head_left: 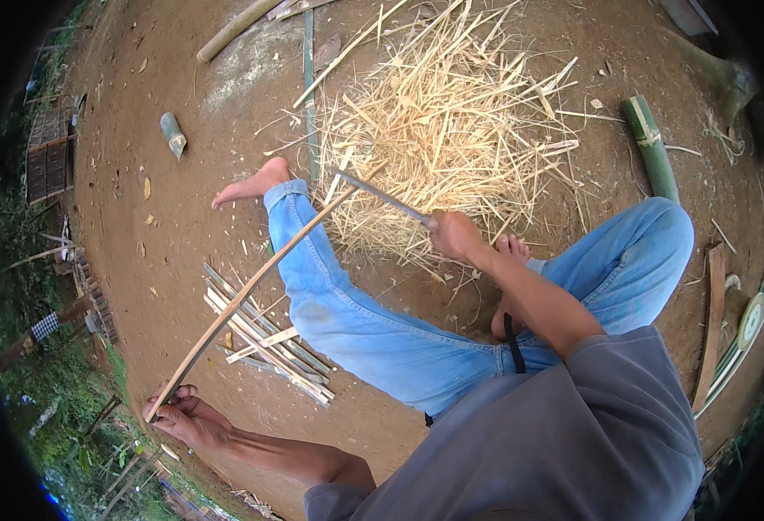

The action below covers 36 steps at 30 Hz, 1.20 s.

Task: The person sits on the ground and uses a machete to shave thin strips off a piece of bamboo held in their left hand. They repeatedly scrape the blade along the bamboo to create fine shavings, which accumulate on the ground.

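Observation:
My left hand [189,417] is closed around the near end of a long bamboo strip [249,288], pale on one face and dark along its edge. The strip slants up and right across my left shin. In my right hand [456,234] is a knife [385,199], its handle hidden in my fist and its narrow grey blade pointing up and left. Near its tip the blade meets or crosses the strip's far end; whether they touch I cannot tell. Below both lies a heap of pale bamboo shavings [451,130].
Split bamboo strips [269,339] lie beside my left leg. A short green bamboo piece [173,135] rests at upper left, and a thicker bamboo length [651,149] lies beyond my right knee. A wooden slat [712,326] and a pale round disc [751,321] are at far right.

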### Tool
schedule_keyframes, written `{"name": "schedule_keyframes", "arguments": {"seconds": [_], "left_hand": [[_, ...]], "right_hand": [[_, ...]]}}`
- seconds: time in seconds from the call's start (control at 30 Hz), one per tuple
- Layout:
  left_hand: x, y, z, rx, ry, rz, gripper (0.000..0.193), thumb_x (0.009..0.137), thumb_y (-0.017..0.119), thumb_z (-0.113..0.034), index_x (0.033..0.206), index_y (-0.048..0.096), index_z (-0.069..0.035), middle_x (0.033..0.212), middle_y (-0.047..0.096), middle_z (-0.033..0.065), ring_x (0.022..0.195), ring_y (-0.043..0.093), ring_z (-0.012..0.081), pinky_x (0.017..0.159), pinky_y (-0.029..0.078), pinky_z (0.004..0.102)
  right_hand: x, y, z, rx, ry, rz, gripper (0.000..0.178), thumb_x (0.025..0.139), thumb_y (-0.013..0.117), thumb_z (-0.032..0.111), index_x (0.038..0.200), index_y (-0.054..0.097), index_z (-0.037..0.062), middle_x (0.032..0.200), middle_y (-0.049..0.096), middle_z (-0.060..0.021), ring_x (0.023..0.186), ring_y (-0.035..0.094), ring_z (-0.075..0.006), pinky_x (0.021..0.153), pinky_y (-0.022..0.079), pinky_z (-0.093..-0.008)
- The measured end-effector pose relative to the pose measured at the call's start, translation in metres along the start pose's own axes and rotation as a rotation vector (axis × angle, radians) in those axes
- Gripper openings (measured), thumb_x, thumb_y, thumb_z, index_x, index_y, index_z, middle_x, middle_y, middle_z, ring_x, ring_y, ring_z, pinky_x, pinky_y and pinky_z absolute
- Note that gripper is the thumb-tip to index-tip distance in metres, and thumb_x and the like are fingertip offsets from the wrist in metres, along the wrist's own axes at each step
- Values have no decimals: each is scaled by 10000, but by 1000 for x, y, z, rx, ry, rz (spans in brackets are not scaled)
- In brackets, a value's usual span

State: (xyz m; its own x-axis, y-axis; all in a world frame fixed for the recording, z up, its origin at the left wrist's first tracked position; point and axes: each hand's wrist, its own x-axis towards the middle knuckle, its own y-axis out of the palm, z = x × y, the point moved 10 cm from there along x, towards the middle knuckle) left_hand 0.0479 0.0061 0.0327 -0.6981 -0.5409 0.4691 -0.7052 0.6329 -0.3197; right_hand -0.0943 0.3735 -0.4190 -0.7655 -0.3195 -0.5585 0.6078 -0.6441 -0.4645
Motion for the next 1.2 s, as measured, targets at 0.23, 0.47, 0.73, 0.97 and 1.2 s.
{"name": "schedule_keyframes", "arguments": {"seconds": [0.23,0.47,0.73,0.97,1.2], "left_hand": [[-4,-10,12,-60,-20,-28,320,984,543,-390,1037,501,-77,892,556,53,737,531,116,624,432,254],[-7,4,8,-145,-3,23,361,974,565,-413,1036,439,-79,866,522,44,731,486,135,620,429,255],[-2,8,-2,-58,31,73,436,942,607,-435,1068,390,-79,898,509,46,774,518,140,580,441,251],[-3,5,2,-126,12,-29,345,958,600,-367,1031,445,-68,896,540,48,724,521,126,597,439,274],[0,3,23,-91,-66,-52,559,1007,479,-400,1362,325,4,1087,589,147,923,597,199,779,509,313]], "right_hand": [[13,-13,-11,-60,14,-37,288,946,522,256,985,649,0,850,674,-252,800,673,-396,737,524,-482],[-25,-26,50,65,-83,105,193,905,560,183,964,649,22,760,665,-229,738,665,-400,694,519,-486],[-17,8,22,44,-31,120,195,882,554,184,936,609,4,782,662,-237,709,655,-410,678,512,-508],[-2,10,-17,54,-21,-25,319,941,510,284,919,651,-1,853,666,-263,781,658,-427,717,508,-512],[12,8,-46,-7,73,-43,342,936,515,293,920,654,-19,853,667,-269,832,658,-431,762,507,-511]]}}
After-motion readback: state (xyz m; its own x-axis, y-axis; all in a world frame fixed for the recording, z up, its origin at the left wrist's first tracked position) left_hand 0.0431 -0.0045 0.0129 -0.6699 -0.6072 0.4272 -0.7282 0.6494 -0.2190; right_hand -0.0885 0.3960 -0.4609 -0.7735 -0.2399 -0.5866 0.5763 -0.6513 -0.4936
